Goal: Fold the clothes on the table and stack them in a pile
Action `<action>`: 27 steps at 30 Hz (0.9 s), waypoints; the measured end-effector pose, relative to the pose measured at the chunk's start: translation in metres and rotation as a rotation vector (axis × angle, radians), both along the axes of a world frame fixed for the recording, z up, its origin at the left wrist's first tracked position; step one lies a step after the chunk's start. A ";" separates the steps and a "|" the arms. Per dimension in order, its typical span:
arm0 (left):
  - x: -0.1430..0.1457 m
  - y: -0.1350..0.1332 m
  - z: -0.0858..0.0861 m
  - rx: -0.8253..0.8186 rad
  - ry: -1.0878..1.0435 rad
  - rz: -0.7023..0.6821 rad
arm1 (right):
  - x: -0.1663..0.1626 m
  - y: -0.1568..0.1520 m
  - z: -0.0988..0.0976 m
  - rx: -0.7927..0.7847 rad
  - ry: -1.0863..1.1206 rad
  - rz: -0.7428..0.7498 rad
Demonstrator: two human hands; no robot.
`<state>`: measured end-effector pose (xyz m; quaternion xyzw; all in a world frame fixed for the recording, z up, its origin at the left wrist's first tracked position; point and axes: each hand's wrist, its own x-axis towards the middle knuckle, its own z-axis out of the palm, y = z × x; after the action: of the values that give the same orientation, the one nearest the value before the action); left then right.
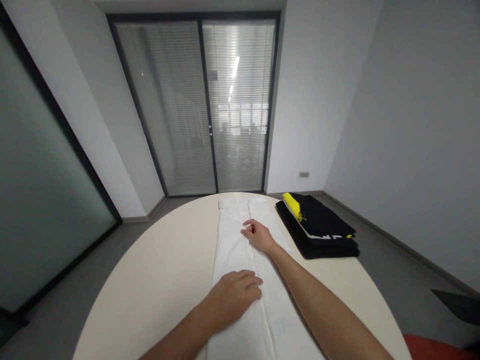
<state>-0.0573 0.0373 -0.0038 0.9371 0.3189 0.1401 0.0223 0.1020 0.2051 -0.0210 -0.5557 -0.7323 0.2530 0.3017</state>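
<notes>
A white cloth garment [234,255] lies on the table as a long strip, its two folded sides meeting along a line down the middle. Its exact kind does not show, and its near end runs out of the picture. My left hand [238,295] rests palm down on the near part of the strip, fingers stretched toward the middle line. Farther up, my right hand [258,236] touches the cloth by the same line, its fingers bent and the thumb a little apart from them. Nothing shows in either hand.
A stack of folded black clothes [322,220] with a yellow patch sits at the right of the round cream table [161,270]. A glass door [195,115] with blinds is behind. Something red [431,347] shows at the lower right.
</notes>
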 end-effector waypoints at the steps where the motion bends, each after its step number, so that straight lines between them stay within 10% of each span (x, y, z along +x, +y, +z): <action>1: 0.001 0.000 0.001 0.003 0.000 0.006 | 0.000 0.001 -0.001 0.001 0.022 0.020; 15: -0.001 -0.007 0.012 -0.299 0.037 0.102 | 0.004 -0.003 -0.003 0.231 -0.272 0.064; 27: 0.000 -0.015 0.023 -0.272 -0.007 0.072 | 0.006 -0.015 0.008 0.037 -0.381 0.097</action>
<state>-0.0572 0.0224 0.0189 0.9130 0.3681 0.0995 0.1451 0.1079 0.1902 -0.0130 -0.5521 -0.8065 0.1438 0.1553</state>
